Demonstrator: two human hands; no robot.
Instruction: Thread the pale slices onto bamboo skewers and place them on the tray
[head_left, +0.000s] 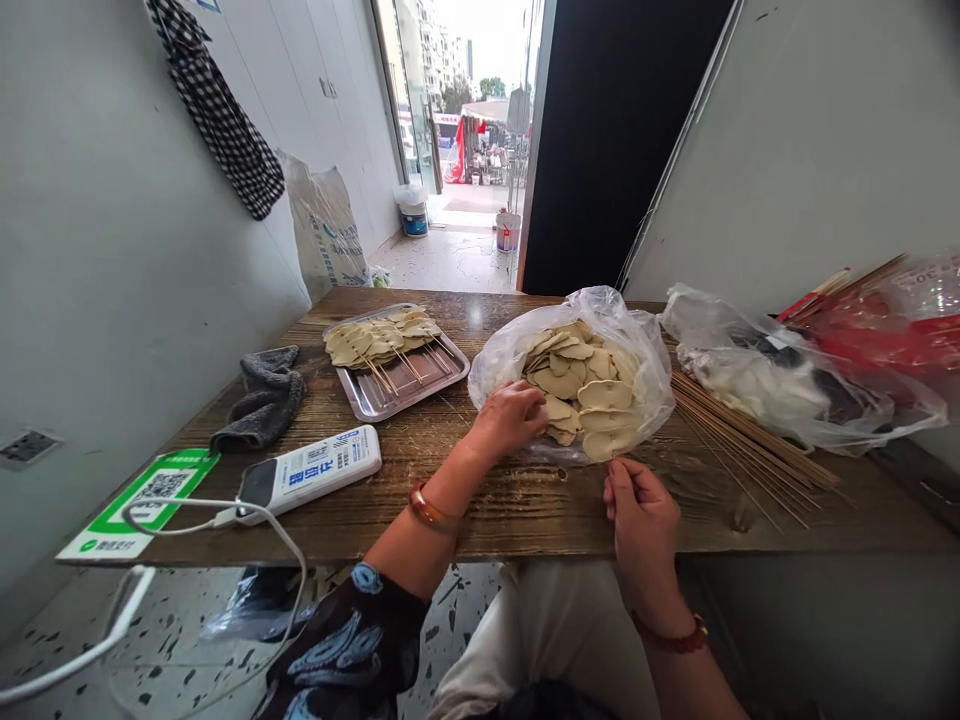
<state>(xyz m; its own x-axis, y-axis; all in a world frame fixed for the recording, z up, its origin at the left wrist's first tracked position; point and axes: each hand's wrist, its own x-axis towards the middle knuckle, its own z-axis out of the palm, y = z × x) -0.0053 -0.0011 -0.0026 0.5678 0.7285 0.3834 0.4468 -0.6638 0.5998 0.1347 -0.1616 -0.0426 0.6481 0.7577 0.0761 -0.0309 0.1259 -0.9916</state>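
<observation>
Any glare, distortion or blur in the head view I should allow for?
Head view: daylight washes out the doorway; the metal tray and plastic bag catch pale highlights; the black panel shows almost no detail; wide-angle stretch tilts the side walls; both hands look reasonably sharp.

Daylight from doorway (465,140), far beyond the fingers (621,482) of the right hand (646,512), bleached white at top; room dim, grey; pale sheen on table (472,320), left of and beyond these fingers; glints on plastic bag (654,360) just ahead; walls (847,140) stretched toward frame edges.
</observation>
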